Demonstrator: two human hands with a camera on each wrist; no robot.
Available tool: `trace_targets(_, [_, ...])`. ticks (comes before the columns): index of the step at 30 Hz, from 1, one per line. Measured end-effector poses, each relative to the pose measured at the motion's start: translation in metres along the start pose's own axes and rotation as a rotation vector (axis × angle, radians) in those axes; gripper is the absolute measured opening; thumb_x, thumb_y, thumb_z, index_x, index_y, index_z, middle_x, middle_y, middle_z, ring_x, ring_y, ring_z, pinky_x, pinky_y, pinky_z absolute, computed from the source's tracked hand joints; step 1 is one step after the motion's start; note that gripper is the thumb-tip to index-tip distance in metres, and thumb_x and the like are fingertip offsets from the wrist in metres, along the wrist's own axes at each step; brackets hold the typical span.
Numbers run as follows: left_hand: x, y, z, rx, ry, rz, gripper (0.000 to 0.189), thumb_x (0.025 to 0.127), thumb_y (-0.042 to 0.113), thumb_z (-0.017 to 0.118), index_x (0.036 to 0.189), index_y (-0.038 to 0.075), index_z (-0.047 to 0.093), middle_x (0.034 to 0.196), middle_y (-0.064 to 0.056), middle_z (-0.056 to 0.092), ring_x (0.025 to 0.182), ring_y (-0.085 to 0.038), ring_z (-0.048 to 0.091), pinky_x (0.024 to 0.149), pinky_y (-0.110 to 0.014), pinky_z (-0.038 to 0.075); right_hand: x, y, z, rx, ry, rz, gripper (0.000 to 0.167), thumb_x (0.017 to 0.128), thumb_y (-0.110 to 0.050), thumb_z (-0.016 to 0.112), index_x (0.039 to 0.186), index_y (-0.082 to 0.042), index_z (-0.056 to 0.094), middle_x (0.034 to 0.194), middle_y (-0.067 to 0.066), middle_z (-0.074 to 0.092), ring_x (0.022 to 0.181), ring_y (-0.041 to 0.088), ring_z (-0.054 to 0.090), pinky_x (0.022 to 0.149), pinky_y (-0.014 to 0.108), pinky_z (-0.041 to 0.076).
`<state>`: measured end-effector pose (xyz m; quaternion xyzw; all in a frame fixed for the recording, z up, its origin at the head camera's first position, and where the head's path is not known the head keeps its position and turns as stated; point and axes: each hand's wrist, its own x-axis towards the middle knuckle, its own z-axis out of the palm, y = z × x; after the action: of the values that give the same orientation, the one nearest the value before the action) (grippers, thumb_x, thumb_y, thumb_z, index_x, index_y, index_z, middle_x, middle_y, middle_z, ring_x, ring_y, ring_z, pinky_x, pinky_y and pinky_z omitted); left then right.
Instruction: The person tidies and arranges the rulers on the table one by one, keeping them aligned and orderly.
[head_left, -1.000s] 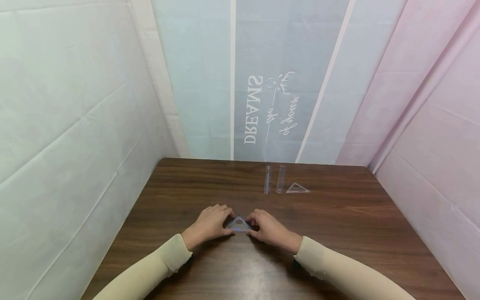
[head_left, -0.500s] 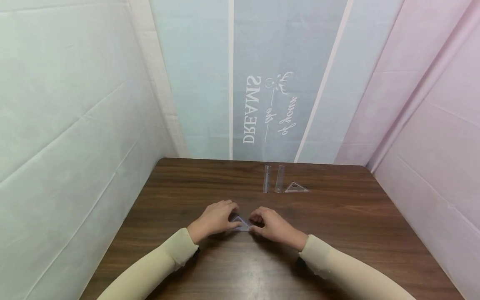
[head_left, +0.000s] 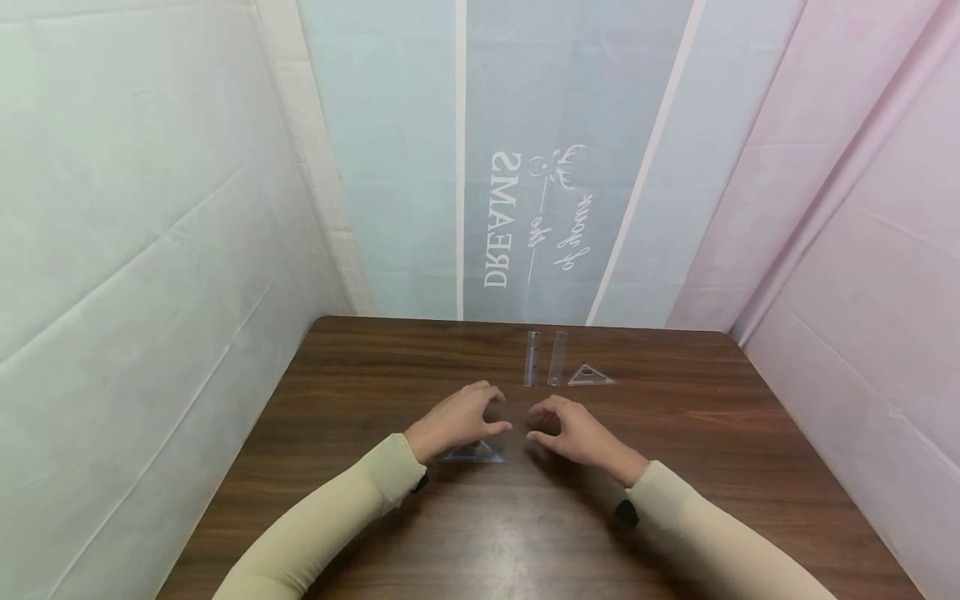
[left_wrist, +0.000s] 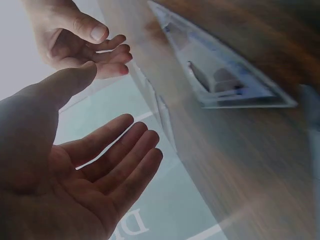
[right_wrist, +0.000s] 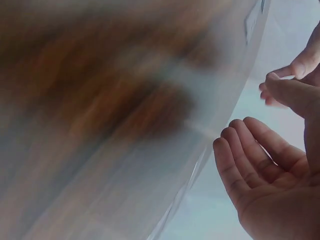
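- Here's the left hand (head_left: pixel 461 417), just below the middle of the head view, fingers loosely bent and released, thumb pointing toward the right of the frame.
- And across a narrow gap to its right, the right hand (head_left: pixel 577 429), also free, fingers gently curved, thumb toward the left of the frame.
- Now the bluish set square (head_left: pixel 477 457)! It lies flat on the table at the lower middle of the head view, long edge facing the bottom of the frame, upper part partly covered by the left hand and wrist.
- Over to the left wrist view: that same set square sits at upper right, its round hole showing, well apart from the left palm at lower left; the other hand reaches in at upper left.
- In the right wrist view, the right palm fills the lower right, the other hand peeks in at upper right, and blurred wood grain sweeps the left side.
- Up in the head view, right of centre, two clear pieces stand side by side: the left ruler (head_left: pixel 532 359) and the right ruler (head_left: pixel 557 358).
- Just beside them to the right, a clear triangle (head_left: pixel 604 380), point toward the top of the frame.
- All of it on a dark brown wooden table (head_left: pixel 360 375).
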<state>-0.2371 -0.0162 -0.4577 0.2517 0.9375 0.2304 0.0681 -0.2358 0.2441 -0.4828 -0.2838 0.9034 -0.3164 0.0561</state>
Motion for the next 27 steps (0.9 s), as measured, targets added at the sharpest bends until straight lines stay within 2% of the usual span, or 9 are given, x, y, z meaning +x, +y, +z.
trace_targets(5, [0.020,0.009,-0.001,0.006,-0.008,0.001,0.056,0.102,0.044,0.076,0.140,0.005,0.067,0.139,-0.010,0.066,0.127,-0.026,0.065,0.105,-0.043,0.055,-0.003,0.017,-0.014,-0.030,0.039,0.042,0.041,0.099,-0.030,0.082,0.131,-0.006,0.071,0.123,0.007,0.071,0.108,0.022,0.069,0.095,0.048,0.057])
trace_targets(11, [0.041,0.019,0.001,0.025,0.006,0.033,0.057,0.101,0.046,0.075,0.139,0.003,0.068,0.139,-0.013,0.067,0.126,-0.027,0.066,0.105,-0.041,0.055,-0.008,0.035,-0.028,-0.027,0.087,0.103,0.041,0.099,-0.028,0.081,0.133,-0.005,0.071,0.134,0.012,0.068,0.113,0.029,0.070,0.097,0.052,0.058])
trace_targets(16, [0.053,0.023,0.004,0.007,-0.005,0.028,0.055,0.103,0.044,0.074,0.140,0.004,0.068,0.138,-0.013,0.067,0.125,-0.026,0.066,0.103,-0.040,0.056,-0.008,0.051,-0.035,-0.042,0.097,0.118,0.042,0.100,-0.026,0.081,0.134,-0.004,0.070,0.131,0.014,0.069,0.113,0.032,0.070,0.097,0.054,0.057])
trace_targets(22, [0.070,0.027,0.010,-0.021,0.013,0.023,0.050,0.103,0.041,0.075,0.137,0.005,0.070,0.137,-0.010,0.068,0.124,-0.021,0.065,0.103,-0.036,0.055,-0.009,0.068,-0.047,-0.070,0.122,0.153,0.044,0.099,-0.023,0.081,0.136,-0.002,0.069,0.129,0.016,0.068,0.116,0.035,0.069,0.098,0.057,0.056])
trace_targets(27, [0.085,0.033,0.017,0.011,0.020,0.031,0.051,0.103,0.044,0.074,0.137,0.007,0.069,0.138,-0.007,0.068,0.127,-0.020,0.064,0.106,-0.034,0.053,-0.009,0.084,-0.058,-0.103,0.143,0.190,0.047,0.099,-0.021,0.081,0.138,0.002,0.065,0.130,0.021,0.066,0.121,0.042,0.065,0.099,0.062,0.053])
